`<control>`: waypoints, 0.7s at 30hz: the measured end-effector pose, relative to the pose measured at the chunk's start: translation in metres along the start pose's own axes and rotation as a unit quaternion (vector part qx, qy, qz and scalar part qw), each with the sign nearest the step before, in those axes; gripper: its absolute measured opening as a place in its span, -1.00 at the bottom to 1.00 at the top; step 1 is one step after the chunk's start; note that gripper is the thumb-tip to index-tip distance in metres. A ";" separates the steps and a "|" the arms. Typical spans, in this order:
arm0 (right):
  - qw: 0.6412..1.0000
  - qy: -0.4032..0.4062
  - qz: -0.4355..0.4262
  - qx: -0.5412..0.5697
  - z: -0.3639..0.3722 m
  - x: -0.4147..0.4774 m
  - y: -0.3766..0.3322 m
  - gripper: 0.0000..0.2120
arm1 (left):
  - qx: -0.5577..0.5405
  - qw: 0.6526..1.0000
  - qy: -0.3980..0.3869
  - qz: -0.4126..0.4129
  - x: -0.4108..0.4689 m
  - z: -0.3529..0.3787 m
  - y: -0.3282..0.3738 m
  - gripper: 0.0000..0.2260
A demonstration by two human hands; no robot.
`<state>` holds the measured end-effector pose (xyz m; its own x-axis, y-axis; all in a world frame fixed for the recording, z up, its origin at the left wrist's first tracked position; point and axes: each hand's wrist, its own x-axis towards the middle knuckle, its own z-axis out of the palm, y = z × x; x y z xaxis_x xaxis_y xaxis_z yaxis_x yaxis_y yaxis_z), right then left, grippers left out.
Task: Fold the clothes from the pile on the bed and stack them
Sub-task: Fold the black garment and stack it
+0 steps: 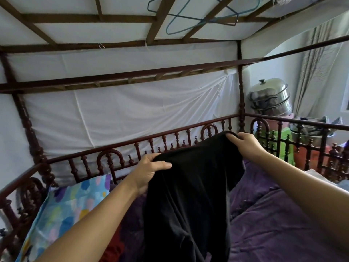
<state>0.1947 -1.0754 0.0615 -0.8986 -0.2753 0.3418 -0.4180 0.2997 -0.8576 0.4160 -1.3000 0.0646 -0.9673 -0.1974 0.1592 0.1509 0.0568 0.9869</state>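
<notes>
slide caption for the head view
Left hand and right hand hold a black garment by its top edge over a purple bedcover.

The garment [190, 195] was plain black, and the bedspread [273, 214] under it was deep purple. The pillow [66, 208] bore blue, yellow, pink and purple blotches; the bed rail [170, 135] was dark reddish-brown.

The black cloth garment [188, 195] is cut off at the bottom edge and hides most of a dark red fabric [115, 246].

Single head-worn wide-angle view, facing forward and slightly down, close over the bed [283, 214], canopy frame [120, 76] overhead
</notes>
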 end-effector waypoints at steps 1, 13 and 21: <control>1.000 -0.001 0.008 0.024 0.001 -0.002 -0.003 -0.63 | 0.016 1.000 -0.010 0.009 -0.001 -0.001 0.004 -0.95; 0.921 -0.034 -0.300 -0.246 0.003 -0.013 -0.024 -0.68 | 0.626 0.768 0.107 0.086 0.009 -0.092 0.029 -0.57; 0.960 0.005 -0.180 -0.214 0.023 -0.002 -0.039 -0.79 | 0.463 0.842 0.224 0.166 0.014 -0.099 0.056 -0.78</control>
<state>0.2156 -1.1081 0.0854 -0.6864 -0.4237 0.5910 -0.7160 0.5359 -0.4474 0.4308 -1.3970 0.1244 -0.6987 -0.3580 0.6194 -0.0264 0.8781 0.4777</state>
